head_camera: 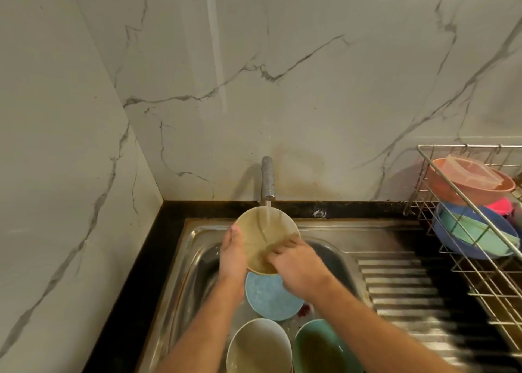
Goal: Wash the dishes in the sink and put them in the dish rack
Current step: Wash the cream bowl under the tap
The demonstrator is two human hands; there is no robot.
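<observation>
A person holds a beige bowl (264, 233) tilted under the running tap (267, 178) at the back edge of the steel sink (195, 248), the stream of water (267, 213) landing inside it. The left hand (233, 255) grips the bowl's left rim, thumb hooked over the edge; the rest of its fingers are hidden behind the bowl. The right hand (296, 265) reaches into the bowl, its fingers (278, 252) curled and pressed against the wet inner wall; whether they hold anything cannot be told. Just below, in the sink basin, lies a blue plate (269, 299), partly under the right wrist. Nearer the front edge of the sink stand a white bowl (258, 347) and a teal bowl (322, 350), side by side, both with murky insides. On the ribbed draining board (401, 293) to the right sits a wire dish rack (480, 271) against the marble wall (310, 90). The rack holds a pink bowl (449, 187) with a clear lidded box (471, 172) resting in it, and below that a blue dish (463, 248) with a teal dish (463, 228) nested inside.
</observation>
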